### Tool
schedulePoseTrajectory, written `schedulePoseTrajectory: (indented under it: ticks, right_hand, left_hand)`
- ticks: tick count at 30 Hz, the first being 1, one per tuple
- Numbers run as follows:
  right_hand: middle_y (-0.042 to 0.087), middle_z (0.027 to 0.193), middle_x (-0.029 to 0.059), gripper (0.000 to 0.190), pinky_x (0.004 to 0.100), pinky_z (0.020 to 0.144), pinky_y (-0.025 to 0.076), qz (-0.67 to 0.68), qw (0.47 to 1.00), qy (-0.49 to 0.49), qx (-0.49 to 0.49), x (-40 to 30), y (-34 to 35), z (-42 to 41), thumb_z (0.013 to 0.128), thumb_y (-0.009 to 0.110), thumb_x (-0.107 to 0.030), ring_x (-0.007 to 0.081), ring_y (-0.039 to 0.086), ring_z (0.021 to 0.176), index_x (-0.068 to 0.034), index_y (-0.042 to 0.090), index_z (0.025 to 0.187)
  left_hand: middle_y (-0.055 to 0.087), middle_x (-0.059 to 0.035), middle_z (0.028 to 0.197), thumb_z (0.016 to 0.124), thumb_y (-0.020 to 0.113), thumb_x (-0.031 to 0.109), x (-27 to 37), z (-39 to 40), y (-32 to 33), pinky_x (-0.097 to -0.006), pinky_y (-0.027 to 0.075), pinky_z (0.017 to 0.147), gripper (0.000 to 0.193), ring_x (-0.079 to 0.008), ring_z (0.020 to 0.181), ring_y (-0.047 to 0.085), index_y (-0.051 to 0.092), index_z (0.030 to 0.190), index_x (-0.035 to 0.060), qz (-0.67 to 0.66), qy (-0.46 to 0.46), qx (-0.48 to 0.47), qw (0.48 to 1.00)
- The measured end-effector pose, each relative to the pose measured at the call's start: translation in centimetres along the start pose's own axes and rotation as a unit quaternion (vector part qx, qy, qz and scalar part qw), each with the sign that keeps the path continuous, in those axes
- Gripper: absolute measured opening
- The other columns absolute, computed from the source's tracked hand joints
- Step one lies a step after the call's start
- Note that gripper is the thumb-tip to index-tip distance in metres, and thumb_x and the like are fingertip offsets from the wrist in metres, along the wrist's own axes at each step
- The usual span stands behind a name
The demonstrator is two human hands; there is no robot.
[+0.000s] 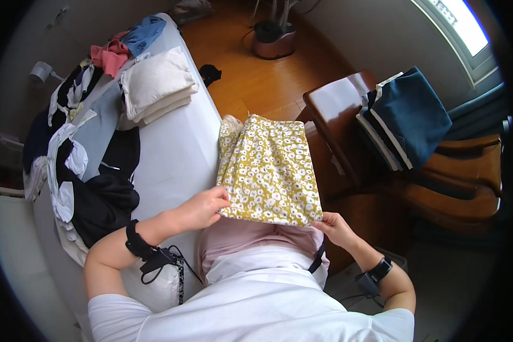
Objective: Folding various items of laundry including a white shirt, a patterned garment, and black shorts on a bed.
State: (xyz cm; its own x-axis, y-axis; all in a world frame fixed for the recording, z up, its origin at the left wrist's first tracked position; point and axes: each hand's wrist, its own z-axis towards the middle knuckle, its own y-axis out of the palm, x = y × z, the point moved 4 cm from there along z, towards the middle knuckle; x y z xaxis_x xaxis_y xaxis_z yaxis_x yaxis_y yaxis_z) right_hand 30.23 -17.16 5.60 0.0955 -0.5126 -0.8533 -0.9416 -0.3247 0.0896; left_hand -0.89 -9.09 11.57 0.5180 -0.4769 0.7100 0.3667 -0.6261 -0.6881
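A mustard-yellow cloth garment with a white flower print lies over my lap, folded into a rough rectangle. My left hand pinches its near left corner between thumb and fingers. At the near right corner, the thumb and fingers of my right hand grip the hem. The cloth is fairly flat, with soft creases down its left half. Pale fabric shows at its far left corner. Pink clothing on my legs is partly covered by the cloth.
On the bed to my left are a stack of folded cream cloth and heaped clothes. Folded dark trousers lie over a wooden chair at right. A garment steamer base stands on the wooden floor.
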Motion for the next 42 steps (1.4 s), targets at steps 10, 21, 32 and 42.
schedulePoseTrajectory:
  ticks: [10, 21, 32, 42]
  right_hand:
    - [0.062, 0.069, 0.0025, 0.019, 0.0231, 0.060, 0.044, -0.220, 0.962, 0.084, -0.137, 1.4, 0.9, -5.4, 0.084, 0.060, -0.017, 0.0050, 0.048, 0.062, 0.000, 0.064, 0.093]
    - [0.063, 0.080, 0.0152, 0.029, 0.0326, 0.069, 0.047, -0.378, 0.913, 0.012, -0.154, -2.4, 0.2, -4.9, 0.082, 0.061, -0.028, 0.0242, 0.060, 0.073, -0.001, 0.063, 0.091]
    - [0.056, 0.100, 0.0197, 0.056, 0.0334, 0.078, 0.046, -0.346, 0.915, -0.113, 0.173, -4.7, -2.9, 12.1, 0.074, 0.068, -0.030, 0.0254, 0.057, 0.086, 0.004, 0.047, 0.114]
    - [0.055, 0.100, 0.0154, 0.053, 0.0414, 0.088, 0.035, -0.574, 0.769, -0.248, 0.130, -9.0, 2.2, 13.5, 0.072, 0.067, -0.035, 0.0309, 0.050, 0.100, -0.002, 0.052, 0.110]
  left_hand:
    - [0.057, -0.0093, 0.094, 0.069, 0.062, 0.010, 2.6, -4.0, 5.8, -0.0276, 0.045, 0.066, 0.029, -0.0191, 0.073, 0.054, 0.063, 0.097, 0.0030, -0.140, -0.021, -0.234, 0.962]
    - [0.062, -0.0087, 0.095, 0.078, 0.066, 0.029, -2.7, -4.6, 4.7, -0.0257, 0.047, 0.072, 0.040, -0.0144, 0.084, 0.057, 0.059, 0.107, 0.0030, -0.321, -0.100, -0.260, 0.905]
    - [0.060, -0.0087, 0.089, 0.081, 0.063, 0.020, -16.9, 4.0, 4.4, -0.0274, 0.048, 0.068, 0.030, -0.0158, 0.076, 0.059, 0.055, 0.100, -0.0010, -0.472, -0.415, 0.147, 0.764]
    - [0.060, -0.0148, 0.097, 0.080, 0.058, 0.009, -17.2, 3.5, 4.0, -0.0381, 0.048, 0.081, 0.029, -0.0243, 0.088, 0.060, 0.053, 0.105, -0.0043, -0.718, -0.311, 0.184, 0.595]
